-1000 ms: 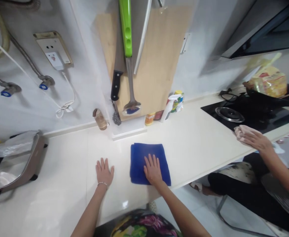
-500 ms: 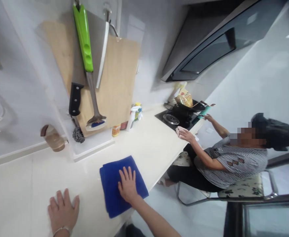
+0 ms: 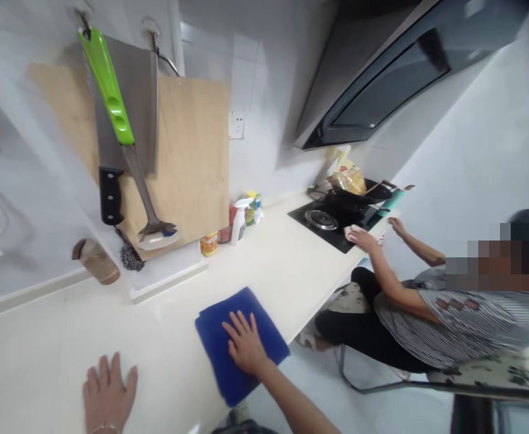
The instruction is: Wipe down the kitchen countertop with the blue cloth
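Hands (image 3: 108,386) (image 3: 245,348) lie splayed flat, left on smooth white countertop (image 3: 169,343), right on folded squarish blue cloth (image 3: 222,357).

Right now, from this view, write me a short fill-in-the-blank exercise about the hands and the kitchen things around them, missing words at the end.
1. The right hand rests on a cloth whose colour is ____.
2. The left hand has a thin bracelet around its ____.
3. The long utensil hanging in front of the wooden board has a handle coloured ____.
4. The pattern on the co-worker's top is made of ____.

Missing words: blue; wrist; green; stripes.
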A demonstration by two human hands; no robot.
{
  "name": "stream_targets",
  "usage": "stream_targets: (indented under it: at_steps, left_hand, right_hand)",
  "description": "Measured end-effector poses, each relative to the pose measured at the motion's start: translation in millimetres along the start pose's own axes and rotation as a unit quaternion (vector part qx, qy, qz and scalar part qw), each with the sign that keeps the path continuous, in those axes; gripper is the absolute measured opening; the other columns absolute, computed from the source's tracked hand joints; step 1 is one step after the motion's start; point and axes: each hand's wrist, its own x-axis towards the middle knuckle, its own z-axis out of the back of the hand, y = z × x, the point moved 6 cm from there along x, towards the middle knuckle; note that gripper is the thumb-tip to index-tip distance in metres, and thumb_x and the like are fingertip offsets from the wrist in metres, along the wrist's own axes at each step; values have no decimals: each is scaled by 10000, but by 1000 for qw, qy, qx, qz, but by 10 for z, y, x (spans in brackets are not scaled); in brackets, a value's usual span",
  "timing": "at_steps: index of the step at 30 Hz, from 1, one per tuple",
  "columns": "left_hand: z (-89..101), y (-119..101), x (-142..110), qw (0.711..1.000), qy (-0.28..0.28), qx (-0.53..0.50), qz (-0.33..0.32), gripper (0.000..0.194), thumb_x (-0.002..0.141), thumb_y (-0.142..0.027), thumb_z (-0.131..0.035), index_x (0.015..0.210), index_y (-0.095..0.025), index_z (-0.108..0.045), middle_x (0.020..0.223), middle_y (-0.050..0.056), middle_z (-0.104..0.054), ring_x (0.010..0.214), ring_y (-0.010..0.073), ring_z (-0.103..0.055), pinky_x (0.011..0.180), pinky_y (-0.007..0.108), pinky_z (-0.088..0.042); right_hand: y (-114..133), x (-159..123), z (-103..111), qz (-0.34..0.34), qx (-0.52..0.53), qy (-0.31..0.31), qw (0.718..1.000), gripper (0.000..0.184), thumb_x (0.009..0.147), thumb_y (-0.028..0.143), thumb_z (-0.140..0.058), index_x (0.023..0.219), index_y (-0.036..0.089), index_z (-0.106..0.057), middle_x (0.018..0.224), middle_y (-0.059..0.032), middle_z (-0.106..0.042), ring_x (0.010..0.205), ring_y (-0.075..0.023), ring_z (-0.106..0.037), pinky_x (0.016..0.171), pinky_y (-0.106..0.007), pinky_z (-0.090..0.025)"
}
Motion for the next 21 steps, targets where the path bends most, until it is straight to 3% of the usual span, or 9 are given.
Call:
stream_targets:
  at_steps: [4,8,15,21]
  left_hand:
    - [3,1,5,999,40,14,29,785,895,-540,-293,1527,-82,-385,1652,158,-231,1534,376,-91,1223,525,-132]
    - [33,-80,-13,997,34,26,61,816,895,-572,-282,1530,-67,-367,1653,174,-215,1533,392,-66,1223,542,-113]
    - [140,-261,-92,996,5,48,68,799,906,-554,-278,1530,-61,-353,1638,195,-247,1536,379,-71,1219,562,-134]
    - [105,-216,-68,996,-4,50,74,787,898,-548,-295,1515,-69,-380,1638,178,-260,1539,368,-73,1221,564,-149]
  right_hand:
    - [-512,-25,65,-30,-29,-33,999,582,940,305,-451,1514,347,-365,1630,-39,-289,1518,-300,-223,1220,-636,-150]
    - [-920,37,129,-45,-54,-58,996,569,931,282,-429,1498,316,-405,1618,-59,-319,1508,-304,-249,1206,-636,-183]
    - [-1429,343,156,-70,-83,-89,990,546,936,302,-401,1480,280,-436,1593,-82,-370,1495,-310,-271,1187,-646,-196]
    - [-1790,766,160,-140,-95,-124,978,538,940,311,-368,1466,245,-456,1579,-120,-385,1489,-328,-270,1165,-678,-189]
